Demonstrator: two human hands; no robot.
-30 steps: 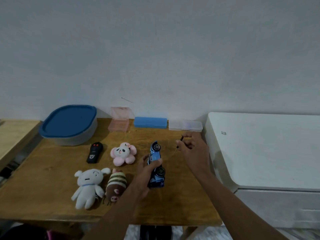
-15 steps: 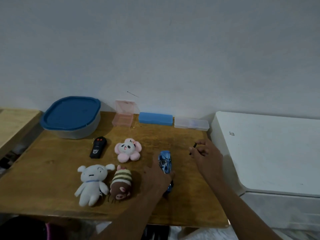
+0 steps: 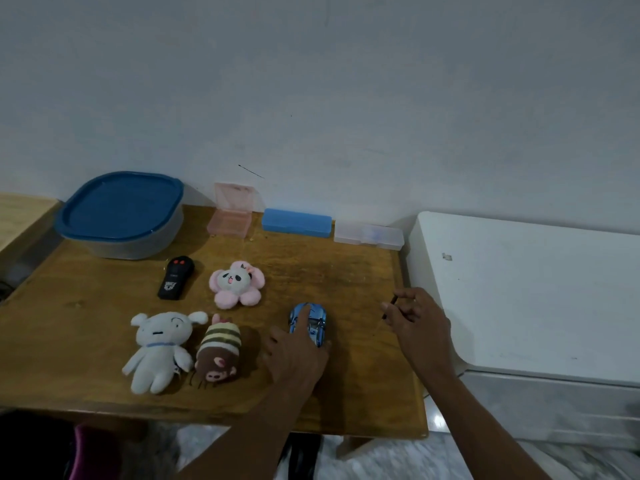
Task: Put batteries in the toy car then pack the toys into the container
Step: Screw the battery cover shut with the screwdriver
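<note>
The blue toy car (image 3: 316, 323) stands upright on its wheels on the wooden table (image 3: 353, 271). My left hand (image 3: 294, 355) rests on the car, its forefinger stretched along the roof. To the right, my right hand (image 3: 417, 322) pinches a thin dark screwdriver (image 3: 389, 306) just above the table. A black remote (image 3: 176, 277), a pink flower plush (image 3: 237, 284), a white dog plush (image 3: 160, 348) and a striped brown plush (image 3: 218, 353) lie to the left. The grey container with a blue lid (image 3: 121, 213) sits shut at the back left.
A small pink box (image 3: 231, 216) stands open at the back, with a blue case (image 3: 296, 221) and a clear case (image 3: 369, 234) beside it against the wall. A white appliance (image 3: 526, 292) borders the table's right edge. A lighter table (image 3: 20, 211) adjoins on the left.
My left hand turned the car from its side onto its wheels and set it on the table. My right hand, with the screwdriver, drew back toward the right.
</note>
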